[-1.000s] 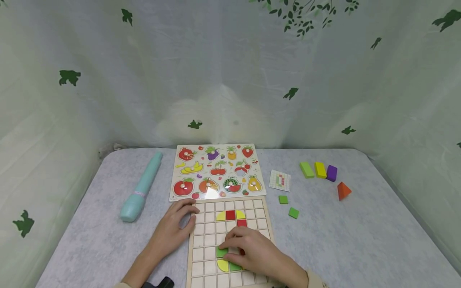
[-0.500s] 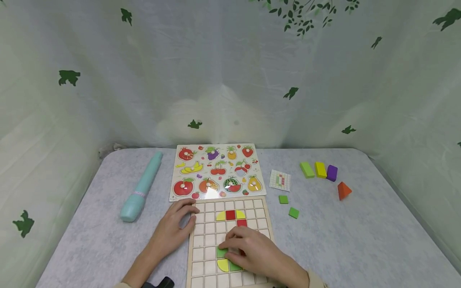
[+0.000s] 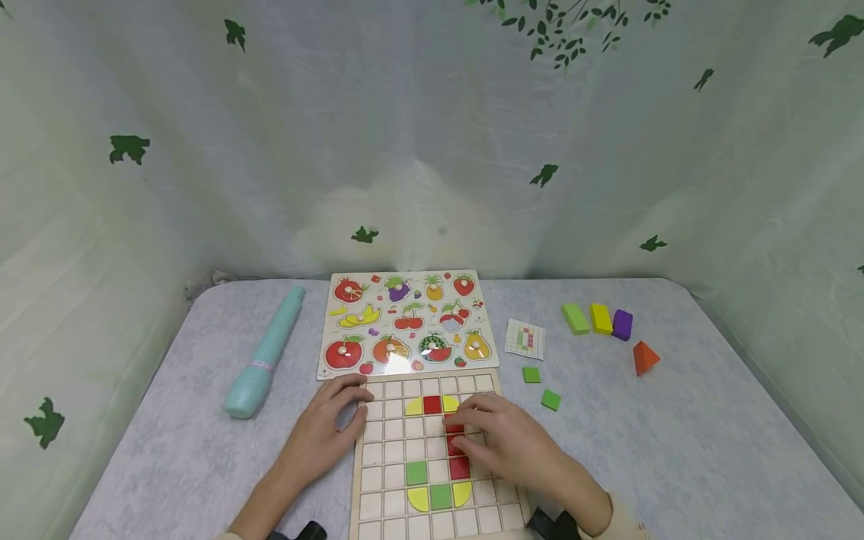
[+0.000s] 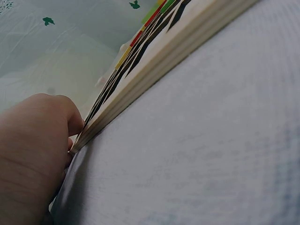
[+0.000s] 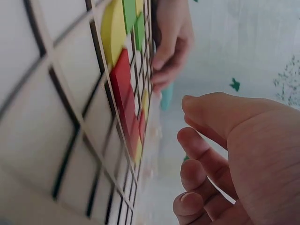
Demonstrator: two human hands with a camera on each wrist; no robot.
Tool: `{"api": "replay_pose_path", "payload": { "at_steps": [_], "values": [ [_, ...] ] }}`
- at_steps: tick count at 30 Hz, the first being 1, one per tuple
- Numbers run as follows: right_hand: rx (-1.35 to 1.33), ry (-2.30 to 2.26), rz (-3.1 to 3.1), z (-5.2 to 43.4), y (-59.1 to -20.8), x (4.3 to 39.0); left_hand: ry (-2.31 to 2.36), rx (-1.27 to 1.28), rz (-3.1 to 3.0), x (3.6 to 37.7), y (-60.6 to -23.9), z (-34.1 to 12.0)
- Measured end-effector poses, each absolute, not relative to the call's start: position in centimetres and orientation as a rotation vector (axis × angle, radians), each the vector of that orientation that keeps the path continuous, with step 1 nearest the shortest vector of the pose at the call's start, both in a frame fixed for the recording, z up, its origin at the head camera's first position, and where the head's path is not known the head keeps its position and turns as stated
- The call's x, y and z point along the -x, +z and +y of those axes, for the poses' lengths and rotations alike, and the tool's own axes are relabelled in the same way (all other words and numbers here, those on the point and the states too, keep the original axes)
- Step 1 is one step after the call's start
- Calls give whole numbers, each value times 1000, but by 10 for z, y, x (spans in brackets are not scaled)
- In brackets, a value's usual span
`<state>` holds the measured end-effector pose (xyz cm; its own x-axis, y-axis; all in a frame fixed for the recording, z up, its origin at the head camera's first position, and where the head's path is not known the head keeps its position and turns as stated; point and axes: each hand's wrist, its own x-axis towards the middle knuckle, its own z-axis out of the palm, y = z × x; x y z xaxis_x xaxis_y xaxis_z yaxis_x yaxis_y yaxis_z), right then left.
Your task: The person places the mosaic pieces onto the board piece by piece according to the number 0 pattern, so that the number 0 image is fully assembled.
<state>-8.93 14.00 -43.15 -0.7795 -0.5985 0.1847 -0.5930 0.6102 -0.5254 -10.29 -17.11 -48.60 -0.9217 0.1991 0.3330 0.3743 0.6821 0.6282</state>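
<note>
A wooden grid board (image 3: 394,478) lies on the table. Coloured tiles in it form a partial outline: a column of red tiles (image 3: 460,469), yellow rounded tiles (image 3: 418,499) at the corners, and two green square tiles (image 3: 416,472). My left hand (image 3: 324,427) rests at the board's upper left edge, its fingertips touching the frame; the left wrist view shows the hand (image 4: 37,136) beside the board's side. Above the red column hovers my right hand (image 3: 516,439). Nothing shows between its bent, spread fingers (image 5: 193,174) and thumb in the right wrist view.
Behind the board lies a fruit puzzle (image 3: 408,322). A pattern card (image 3: 524,340) and two loose green squares (image 3: 531,374) lie to the right. Farther right are coloured blocks (image 3: 600,319) and an orange wedge (image 3: 644,358). A teal club-shaped object (image 3: 259,367) lies left.
My right hand has left the lower green tile area and moved up and right over the red column, uncovering the lower yellow, green and red tiles. The left hand has stayed in place.
</note>
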Motion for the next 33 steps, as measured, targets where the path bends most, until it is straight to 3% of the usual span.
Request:
{"api": "replay_pose_path", "payload": {
  "at_steps": [16,33],
  "values": [
    [786,-924,3012,197,-423,120,-1050,467,-2649,103,-489,-171],
    [645,-883,3029,245,-454,147,-1053,473,-2657,104,-490,-172]
  ]
}}
